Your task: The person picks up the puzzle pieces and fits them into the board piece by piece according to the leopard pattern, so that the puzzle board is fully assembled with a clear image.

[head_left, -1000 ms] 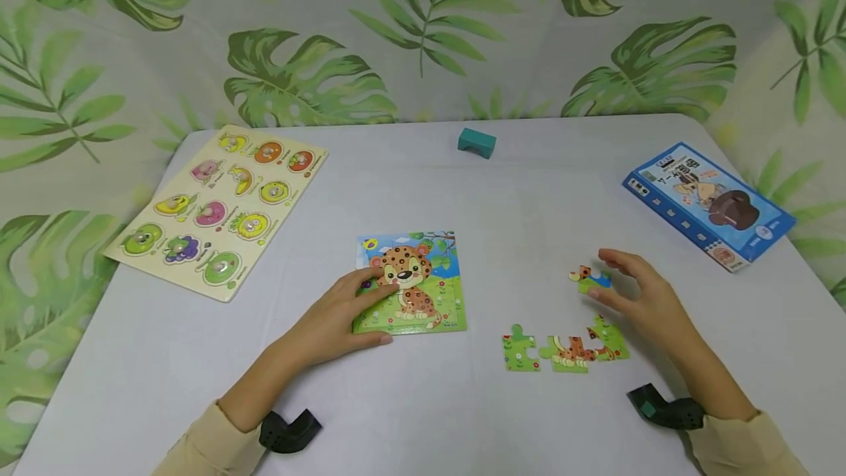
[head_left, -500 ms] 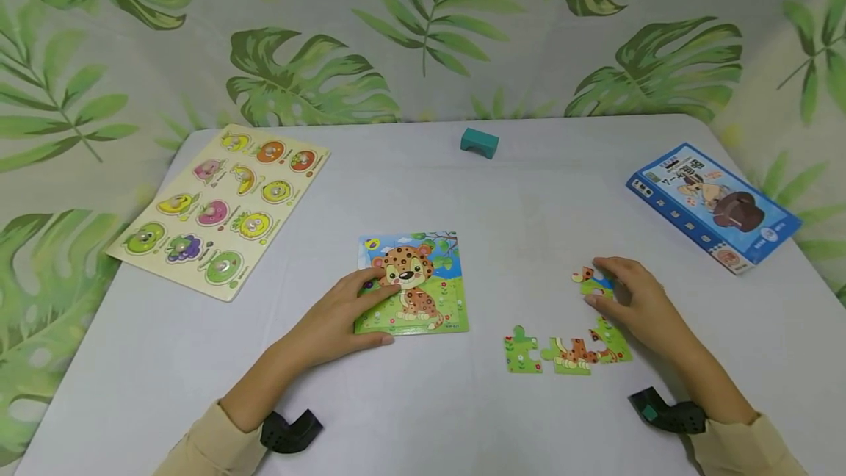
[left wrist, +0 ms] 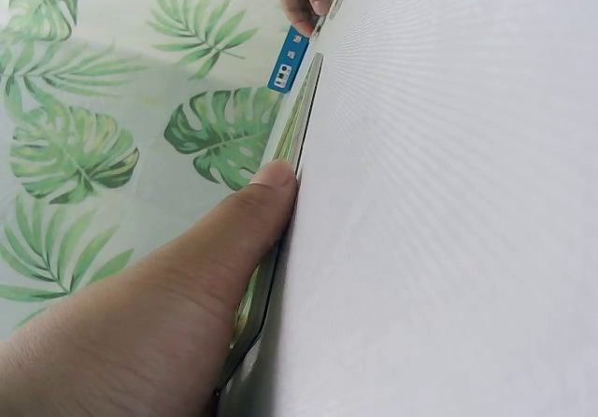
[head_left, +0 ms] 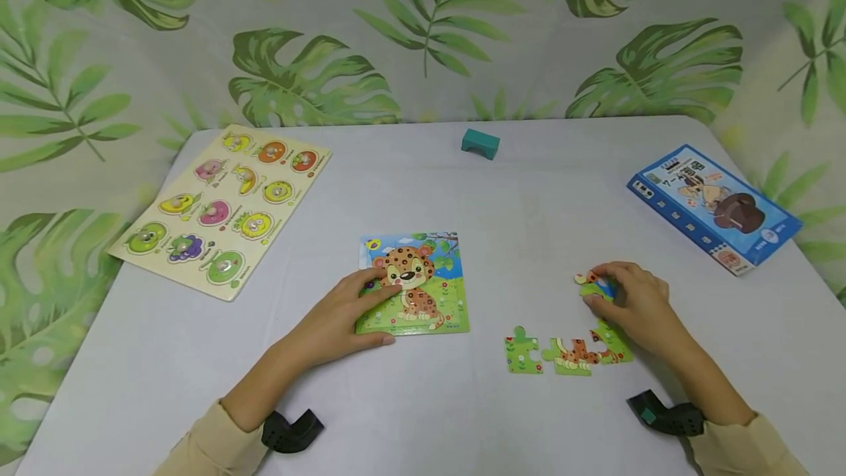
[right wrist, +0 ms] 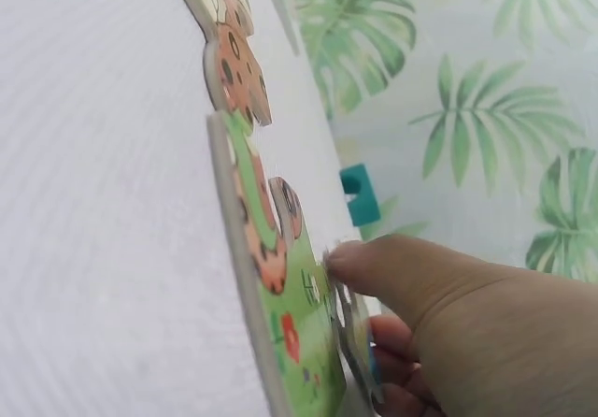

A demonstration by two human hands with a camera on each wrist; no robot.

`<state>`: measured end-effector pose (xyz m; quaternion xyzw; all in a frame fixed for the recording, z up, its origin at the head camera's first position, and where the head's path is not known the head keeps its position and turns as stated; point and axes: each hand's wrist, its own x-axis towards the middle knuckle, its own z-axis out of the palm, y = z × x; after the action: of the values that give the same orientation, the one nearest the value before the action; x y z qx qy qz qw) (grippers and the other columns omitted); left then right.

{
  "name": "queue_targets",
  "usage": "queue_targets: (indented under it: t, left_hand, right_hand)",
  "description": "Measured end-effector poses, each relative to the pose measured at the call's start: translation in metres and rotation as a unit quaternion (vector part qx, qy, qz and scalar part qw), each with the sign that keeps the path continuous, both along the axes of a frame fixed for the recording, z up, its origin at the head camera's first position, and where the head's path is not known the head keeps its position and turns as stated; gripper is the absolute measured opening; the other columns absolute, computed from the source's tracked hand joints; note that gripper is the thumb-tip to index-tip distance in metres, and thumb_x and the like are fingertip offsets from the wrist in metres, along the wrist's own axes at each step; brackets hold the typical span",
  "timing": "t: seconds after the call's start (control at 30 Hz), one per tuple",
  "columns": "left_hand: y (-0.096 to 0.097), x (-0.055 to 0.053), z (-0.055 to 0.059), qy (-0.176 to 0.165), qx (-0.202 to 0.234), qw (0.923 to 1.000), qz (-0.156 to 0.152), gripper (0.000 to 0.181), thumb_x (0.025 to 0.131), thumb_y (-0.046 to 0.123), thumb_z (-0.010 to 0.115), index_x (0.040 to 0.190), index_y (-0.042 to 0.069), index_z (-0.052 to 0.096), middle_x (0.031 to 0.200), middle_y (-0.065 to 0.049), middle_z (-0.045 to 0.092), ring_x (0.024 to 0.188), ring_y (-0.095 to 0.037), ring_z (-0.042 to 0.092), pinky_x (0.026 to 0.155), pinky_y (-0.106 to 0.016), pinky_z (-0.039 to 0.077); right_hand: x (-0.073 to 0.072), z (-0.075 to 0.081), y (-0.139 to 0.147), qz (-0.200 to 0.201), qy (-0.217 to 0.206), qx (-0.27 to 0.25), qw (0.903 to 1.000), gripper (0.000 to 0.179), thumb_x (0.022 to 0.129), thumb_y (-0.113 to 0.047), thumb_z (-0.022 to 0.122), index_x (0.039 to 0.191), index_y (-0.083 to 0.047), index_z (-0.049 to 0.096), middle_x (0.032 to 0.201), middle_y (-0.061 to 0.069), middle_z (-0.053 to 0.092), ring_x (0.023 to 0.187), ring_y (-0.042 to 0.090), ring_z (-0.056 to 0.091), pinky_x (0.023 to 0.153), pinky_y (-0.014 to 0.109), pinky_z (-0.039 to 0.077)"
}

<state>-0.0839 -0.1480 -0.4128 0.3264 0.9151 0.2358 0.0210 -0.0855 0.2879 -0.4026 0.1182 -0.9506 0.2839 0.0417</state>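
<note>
In the head view, my left hand point(head_left: 335, 314) rests on a square leopard puzzle board point(head_left: 441, 300), fingers lying over the picture's left part. Its thumb touches the near edge, as the left wrist view also shows. My right hand point(head_left: 637, 307) pinches a blue-and-green jigsaw piece point(head_left: 588, 289) between thumb and fingers, partly hidden by them. Just below it lies a green corner piece point(head_left: 617, 347), with the leopard's tail on it. It joins a paw piece point(head_left: 572, 360) to its left. A green piece with flowers point(head_left: 522, 355) lies apart, further left.
A wooden fruit puzzle board point(head_left: 198, 230) lies at the left. A teal arched block point(head_left: 480, 143) stands near the far edge. At the right is a blue box point(head_left: 714, 208). Leaf-patterned cloth point(head_left: 423, 35) hangs behind the white table point(head_left: 423, 417).
My right hand has come down and left onto the blue-and-green piece, its fingers and thumb closing in on it. My left hand stays on the leopard board.
</note>
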Motion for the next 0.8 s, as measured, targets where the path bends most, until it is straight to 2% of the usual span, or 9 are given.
queue_targets:
  t: [0.17, 0.3, 0.57, 0.7, 0.8]
  left_hand:
    - [0.001, 0.001, 0.001, 0.002, 0.000, 1.0000, 0.000, 0.067, 0.078, 0.055, 0.059, 0.135, 0.023, 0.043, 0.141, -0.006, 0.028, 0.128, -0.023, 0.024, 0.101, -0.041, 0.026]
    - [0.002, 0.001, 0.002, 0.012, -0.002, 0.9999, -0.002, 0.066, 0.078, 0.054, 0.059, 0.134, 0.022, 0.045, 0.139, -0.005, 0.031, 0.128, -0.023, 0.025, 0.101, -0.041, 0.026]
    - [0.005, 0.000, 0.004, 0.029, -0.030, 0.9991, 0.002, 0.066, 0.078, 0.054, 0.058, 0.134, 0.023, 0.044, 0.138, 0.003, 0.037, 0.127, -0.024, 0.026, 0.101, -0.043, 0.025]
    - [0.008, -0.001, 0.005, 0.042, -0.037, 0.9984, 0.008, 0.065, 0.076, 0.056, 0.059, 0.130, 0.022, 0.048, 0.136, 0.004, 0.040, 0.124, -0.023, 0.031, 0.100, -0.042, 0.026]
    - [0.012, -0.003, 0.005, 0.061, -0.037, 0.9974, 0.005, 0.063, 0.074, 0.057, 0.060, 0.123, 0.019, 0.053, 0.130, 0.004, 0.044, 0.120, -0.021, 0.033, 0.100, -0.038, 0.025]
  right_hand:
    - [0.001, 0.006, -0.004, -0.016, 0.006, -0.015, 0.9997, 0.039, 0.080, -0.016, 0.068, 0.112, 0.001, 0.052, 0.107, 0.023, 0.054, 0.100, 0.039, 0.044, 0.085, 0.058, 0.019]
    - [0.002, 0.020, -0.011, -0.008, 0.020, -0.033, 0.9992, 0.040, 0.080, -0.016, 0.068, 0.114, -0.002, 0.052, 0.105, 0.019, 0.055, 0.095, 0.034, 0.045, 0.084, 0.056, 0.021]
    - [-0.002, 0.048, -0.049, 0.068, 0.095, -0.082, 0.9898, 0.044, 0.073, -0.006, 0.073, 0.114, -0.005, 0.057, 0.108, 0.009, 0.057, 0.091, 0.017, 0.043, 0.083, 0.048, 0.023]
    - [-0.008, 0.059, -0.076, 0.116, 0.120, -0.094, 0.9815, 0.046, 0.068, -0.004, 0.076, 0.111, -0.005, 0.059, 0.110, 0.006, 0.058, 0.098, 0.018, 0.045, 0.083, 0.044, 0.025]
    - [-0.014, 0.063, -0.098, 0.150, 0.120, -0.103, 0.9760, 0.045, 0.069, -0.008, 0.076, 0.111, -0.007, 0.060, 0.111, 0.004, 0.057, 0.103, 0.021, 0.045, 0.085, 0.044, 0.026]
